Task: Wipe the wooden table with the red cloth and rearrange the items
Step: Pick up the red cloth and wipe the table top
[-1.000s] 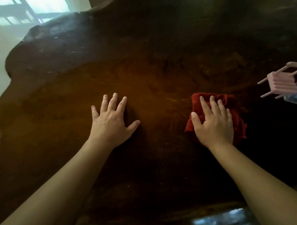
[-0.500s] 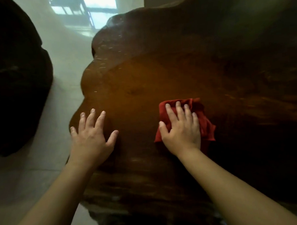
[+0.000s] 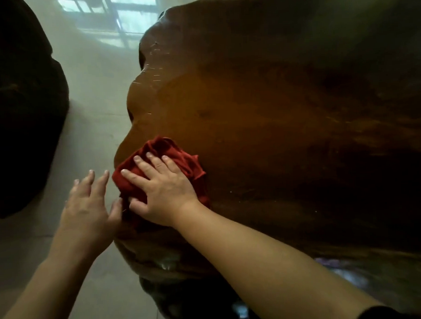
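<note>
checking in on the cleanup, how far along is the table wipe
Done: cannot tell which parts of the wooden table are already wiped. In hand: the right hand presses the red cloth flat at the table's left edge, the left hand open beside it. Left: rearranging; no items show in view.

Surface: dark wooden table (image 3: 263, 113), wavy natural edge, glossy, fine pale scratches near its far left rim | On it: crumpled red cloth (image 3: 170, 151) at the table's left edge, pressed flat under the right hand (image 3: 160, 185) | Below: pale tiled floor (image 3: 90, 130) left of the cloth
</note>
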The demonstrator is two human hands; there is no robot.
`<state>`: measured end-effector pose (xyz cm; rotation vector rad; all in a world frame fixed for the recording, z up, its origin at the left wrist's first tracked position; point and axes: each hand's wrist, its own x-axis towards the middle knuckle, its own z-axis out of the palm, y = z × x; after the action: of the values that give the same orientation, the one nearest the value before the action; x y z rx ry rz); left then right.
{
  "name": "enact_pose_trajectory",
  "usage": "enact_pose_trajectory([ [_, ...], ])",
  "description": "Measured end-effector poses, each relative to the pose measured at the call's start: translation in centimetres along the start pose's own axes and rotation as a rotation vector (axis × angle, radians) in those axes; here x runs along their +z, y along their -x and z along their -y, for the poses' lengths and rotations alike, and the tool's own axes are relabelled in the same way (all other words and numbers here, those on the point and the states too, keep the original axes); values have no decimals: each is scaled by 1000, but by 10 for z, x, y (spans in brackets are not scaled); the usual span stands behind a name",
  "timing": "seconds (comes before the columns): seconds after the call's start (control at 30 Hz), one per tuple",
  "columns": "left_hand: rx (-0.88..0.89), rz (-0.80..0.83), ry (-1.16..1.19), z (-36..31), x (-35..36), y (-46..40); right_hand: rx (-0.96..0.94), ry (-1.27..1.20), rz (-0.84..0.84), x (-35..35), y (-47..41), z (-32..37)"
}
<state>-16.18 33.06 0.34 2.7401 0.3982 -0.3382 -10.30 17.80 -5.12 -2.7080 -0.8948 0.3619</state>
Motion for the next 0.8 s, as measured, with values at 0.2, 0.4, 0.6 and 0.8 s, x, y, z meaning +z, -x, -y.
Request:
enact_pose_trajectory([
  [0.2, 127, 30, -57, -40, 20, -5, 22, -34, -18, -5, 43, -43],
  [0.4, 244, 71, -109, -105, 50, 8, 204, -77, -120, -20, 120, -129],
  [0.6, 382, 114, -109, -184, 82, 28, 508, -101, -208, -42, 230, -236],
  [0.8, 482, 132, -157, -256, 120, 58, 694, -73, -258, -44, 351, -301],
])
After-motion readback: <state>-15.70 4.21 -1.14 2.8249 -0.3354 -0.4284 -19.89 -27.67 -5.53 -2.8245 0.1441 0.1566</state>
